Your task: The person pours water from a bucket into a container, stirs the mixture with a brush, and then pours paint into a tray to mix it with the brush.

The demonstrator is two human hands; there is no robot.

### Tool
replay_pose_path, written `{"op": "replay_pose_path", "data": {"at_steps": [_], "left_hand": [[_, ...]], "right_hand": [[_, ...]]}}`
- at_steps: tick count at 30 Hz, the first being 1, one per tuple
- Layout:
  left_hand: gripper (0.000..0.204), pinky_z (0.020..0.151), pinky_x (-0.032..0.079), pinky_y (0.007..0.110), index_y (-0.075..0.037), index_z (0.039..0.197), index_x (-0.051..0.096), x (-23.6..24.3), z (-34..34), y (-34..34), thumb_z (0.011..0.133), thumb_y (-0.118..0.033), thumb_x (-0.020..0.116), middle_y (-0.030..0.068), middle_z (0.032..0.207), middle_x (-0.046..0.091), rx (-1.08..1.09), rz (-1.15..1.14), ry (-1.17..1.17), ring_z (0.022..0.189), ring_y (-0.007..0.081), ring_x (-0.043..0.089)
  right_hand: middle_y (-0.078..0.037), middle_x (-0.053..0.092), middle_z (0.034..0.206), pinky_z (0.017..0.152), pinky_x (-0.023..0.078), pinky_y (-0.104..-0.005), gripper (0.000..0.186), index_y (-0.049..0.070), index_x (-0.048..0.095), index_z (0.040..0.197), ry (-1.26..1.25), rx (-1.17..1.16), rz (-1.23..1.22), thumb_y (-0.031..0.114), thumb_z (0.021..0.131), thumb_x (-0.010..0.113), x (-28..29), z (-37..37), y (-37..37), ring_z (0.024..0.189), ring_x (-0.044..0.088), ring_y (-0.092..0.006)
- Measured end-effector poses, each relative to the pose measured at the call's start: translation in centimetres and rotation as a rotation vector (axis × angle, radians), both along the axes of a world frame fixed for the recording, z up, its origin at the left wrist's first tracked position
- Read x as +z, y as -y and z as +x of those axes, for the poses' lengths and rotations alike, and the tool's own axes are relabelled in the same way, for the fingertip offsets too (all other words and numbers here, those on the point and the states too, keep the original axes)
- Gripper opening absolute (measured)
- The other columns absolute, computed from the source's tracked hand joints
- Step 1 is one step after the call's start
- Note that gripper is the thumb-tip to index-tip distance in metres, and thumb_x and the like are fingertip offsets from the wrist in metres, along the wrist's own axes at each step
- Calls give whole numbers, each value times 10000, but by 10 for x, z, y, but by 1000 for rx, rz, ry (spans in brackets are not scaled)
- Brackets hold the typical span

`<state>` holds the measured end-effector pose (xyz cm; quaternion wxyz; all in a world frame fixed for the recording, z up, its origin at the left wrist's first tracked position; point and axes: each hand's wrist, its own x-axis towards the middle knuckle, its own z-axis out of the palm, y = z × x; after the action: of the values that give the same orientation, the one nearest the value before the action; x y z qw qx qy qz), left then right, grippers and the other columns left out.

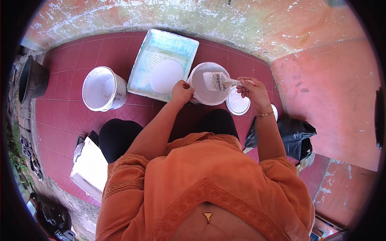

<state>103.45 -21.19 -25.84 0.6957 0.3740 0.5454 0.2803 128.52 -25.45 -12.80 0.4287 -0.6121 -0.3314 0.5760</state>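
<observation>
My right hand (pixel 253 91) is closed round the handle of a paintbrush (pixel 217 81), whose wide bristles are coated white. The bristles are over the mouth of a white paint bucket (pixel 192 94), in front of my knees. With my left hand (pixel 182 92) I grip the bucket's left rim, fingers bent over it. Just left of the bucket lies a paint tray (pixel 138 60), stained white and pale blue, with a pool of white paint in its lower part. A round white lid (pixel 238 103) lies on the floor beside the bucket, below my right hand.
A second white bucket (pixel 118 94) stands on the red tiled floor (pixel 60 120) at the left. Farther left is a dark bucket (pixel 34 78). A black plastic bag (pixel 295 134) lies at the right by the wall (pixel 333 88). A white container (pixel 89 168) is near my left leg.
</observation>
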Motion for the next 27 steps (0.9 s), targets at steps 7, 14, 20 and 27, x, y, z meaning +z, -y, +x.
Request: {"op": "replay_pose_path", "data": {"at_steps": [7, 14, 20, 27], "left_hand": [[197, 494, 580, 357, 60, 869, 468, -12, 1, 0, 762, 30, 631, 155, 805, 559, 60, 33, 12, 650, 238, 629], [196, 501, 585, 361, 64, 872, 468, -7, 2, 0, 762, 37, 628, 165, 819, 563, 58, 26, 16, 657, 242, 633], [221, 580, 586, 361, 63, 933, 453, -5, -1, 0, 787, 18, 613, 157, 866, 533, 20, 12, 12, 697, 245, 630], [208, 543, 587, 358, 69, 902, 466, -8, 5, -2, 772, 25, 623, 166, 841, 553, 38, 25, -1, 679, 246, 634]], "right_hand": [[-120, 648, 800, 533, 465, -218, 216, -36, 613, 1015, 153, -21, 155, 104, 851, 617, 52, -11, 18, 654, 618, -136], [-108, 650, 794, 536, 461, -215, 176, -31, 619, 1010, 251, -70, 285, 48, 855, 593, 87, -15, 35, 648, 611, -126], [-102, 651, 793, 530, 454, -218, 174, -26, 621, 1014, 230, -89, 415, 27, 854, 582, 96, -17, 37, 647, 608, -120], [-83, 639, 775, 560, 462, -262, 182, 7, 641, 966, 541, 181, 244, 78, 798, 640, -10, -25, 11, 659, 610, -144]]}}
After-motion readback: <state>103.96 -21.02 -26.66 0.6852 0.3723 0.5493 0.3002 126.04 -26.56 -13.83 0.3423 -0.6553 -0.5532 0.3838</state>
